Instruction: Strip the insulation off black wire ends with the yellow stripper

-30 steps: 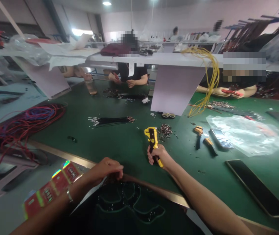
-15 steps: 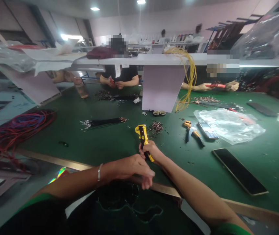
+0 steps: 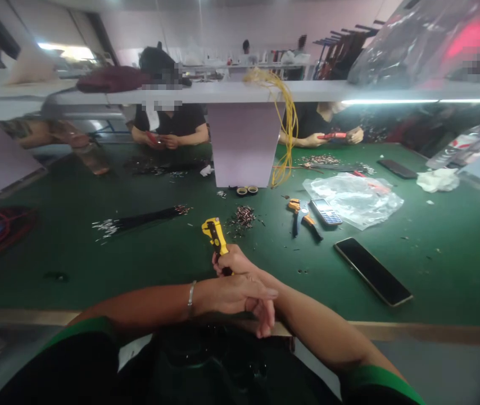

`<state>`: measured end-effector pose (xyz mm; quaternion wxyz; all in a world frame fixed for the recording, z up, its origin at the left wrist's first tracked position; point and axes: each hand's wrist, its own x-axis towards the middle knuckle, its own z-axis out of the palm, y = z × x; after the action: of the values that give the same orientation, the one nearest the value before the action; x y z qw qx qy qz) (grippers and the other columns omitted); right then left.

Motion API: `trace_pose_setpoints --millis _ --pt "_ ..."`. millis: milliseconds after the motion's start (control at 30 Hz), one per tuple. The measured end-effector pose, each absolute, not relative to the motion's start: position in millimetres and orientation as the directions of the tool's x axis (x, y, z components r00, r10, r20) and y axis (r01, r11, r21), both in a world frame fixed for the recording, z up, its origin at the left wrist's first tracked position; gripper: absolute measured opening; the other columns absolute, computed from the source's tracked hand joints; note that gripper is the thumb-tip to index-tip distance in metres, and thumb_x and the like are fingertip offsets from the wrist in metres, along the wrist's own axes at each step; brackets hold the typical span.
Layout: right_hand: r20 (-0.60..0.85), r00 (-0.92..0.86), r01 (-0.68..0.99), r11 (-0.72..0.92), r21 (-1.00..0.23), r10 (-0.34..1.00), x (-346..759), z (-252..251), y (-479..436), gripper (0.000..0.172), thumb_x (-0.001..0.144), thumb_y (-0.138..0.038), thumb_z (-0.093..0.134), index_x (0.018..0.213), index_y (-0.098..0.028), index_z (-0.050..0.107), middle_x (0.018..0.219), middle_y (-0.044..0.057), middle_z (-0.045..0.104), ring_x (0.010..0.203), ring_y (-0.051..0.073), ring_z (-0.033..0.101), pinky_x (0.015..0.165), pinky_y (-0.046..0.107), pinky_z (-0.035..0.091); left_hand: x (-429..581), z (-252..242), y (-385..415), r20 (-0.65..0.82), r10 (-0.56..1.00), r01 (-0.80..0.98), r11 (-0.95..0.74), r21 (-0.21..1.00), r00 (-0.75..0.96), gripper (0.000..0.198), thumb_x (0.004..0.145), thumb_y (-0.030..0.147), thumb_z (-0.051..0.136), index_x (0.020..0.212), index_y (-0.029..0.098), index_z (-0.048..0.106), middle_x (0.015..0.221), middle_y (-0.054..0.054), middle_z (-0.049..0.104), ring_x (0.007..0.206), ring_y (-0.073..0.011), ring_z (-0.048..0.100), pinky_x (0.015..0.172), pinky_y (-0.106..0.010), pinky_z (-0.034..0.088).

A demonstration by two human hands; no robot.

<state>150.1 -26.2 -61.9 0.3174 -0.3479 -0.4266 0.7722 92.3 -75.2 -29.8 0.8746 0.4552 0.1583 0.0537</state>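
Observation:
My right hand (image 3: pixel 231 261) is shut around the grip of a yellow-and-black automatic wire stripper (image 3: pixel 216 239), its jaws pointing up and away from me. My left hand (image 3: pixel 248 298) lies across my right wrist with its fingers curled, and I see nothing in it. A small heap of metal terminals and wire bits (image 3: pixel 244 216) sits just beyond the stripper's head. Further left lies a bundle of black wires with bare metal ends (image 3: pixel 141 220). To the right are yellow-handled pliers (image 3: pixel 303 218), a keypad phone (image 3: pixel 326 211) and a black smartphone (image 3: pixel 372 271).
The green-topped workbench (image 3: pixel 96 264) has a metal-trimmed front edge near me. A clear plastic bag (image 3: pixel 352 199) lies on it. Yellow wires (image 3: pixel 286 129) hang from a white shelf (image 3: pixel 244 93). Across the bench, two co-workers (image 3: pixel 170 126) (image 3: pixel 324 126) hold red-handled tools.
My left hand has moved right from the bench edge to lie across my right wrist. The view has turned left, and the stripper has stayed in my right hand.

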Motion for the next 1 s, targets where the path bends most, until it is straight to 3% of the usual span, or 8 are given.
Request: trace_pose_setpoints --millis 200,400,733,1000 --pt "-0.252 -0.544 -0.185 -0.408 -0.894 0.801 149.7 -58.2 -26.4 0.01 0.045 -0.012 0.05 0.052 -0.017 0.056 0.04 -0.004 0.054 0.041 0.011 0.045 0.041 0.022 0.034 77.5 -36.9 -65.3 -0.187 0.108 0.103 0.529 0.843 0.976 0.043 0.079 0.053 0.061 0.073 0.012 0.074 0.069 -0.009 0.069 0.062 -0.0197 0.064 0.064 -0.032 0.052" --pt "-0.236 -0.546 -0.16 -0.377 -0.912 0.803 152.4 -52.3 -27.6 0.008 0.047 -0.012 0.052 0.052 -0.017 0.056 0.04 -0.005 0.052 0.042 0.009 0.041 0.041 0.022 0.03 74.9 -34.8 -53.5 -0.205 -0.048 0.208 0.353 0.912 0.978 0.034 0.08 0.047 0.065 0.075 0.015 0.076 0.08 -0.008 0.071 0.078 -0.0206 0.066 0.083 -0.03 0.052" --pt "-0.252 -0.556 -0.155 -0.396 -0.905 0.792 150.6 -56.6 -28.2 0.008 0.049 -0.014 0.051 0.055 -0.018 0.054 0.039 -0.006 0.051 0.038 0.009 0.04 0.039 0.021 0.03 77.0 -40.3 -54.6 -0.123 0.005 0.12 0.209 0.971 0.992 0.043 0.076 0.059 0.067 0.071 0.017 0.077 0.076 -0.007 0.07 0.069 -0.0161 0.063 0.07 -0.023 0.051" --pt "-0.239 -0.567 -0.174 -0.398 -0.901 0.788 150.1 -55.2 -28.1 0.009 0.048 -0.014 0.05 0.055 -0.018 0.053 0.037 -0.006 0.05 0.037 0.009 0.04 0.038 0.02 0.031 75.6 -45.4 -57.5 -0.126 0.031 0.116 0.228 0.967 0.992 0.037 0.08 0.051 0.066 0.073 0.016 0.076 0.076 -0.006 0.068 0.071 -0.0147 0.06 0.072 -0.023 0.049"
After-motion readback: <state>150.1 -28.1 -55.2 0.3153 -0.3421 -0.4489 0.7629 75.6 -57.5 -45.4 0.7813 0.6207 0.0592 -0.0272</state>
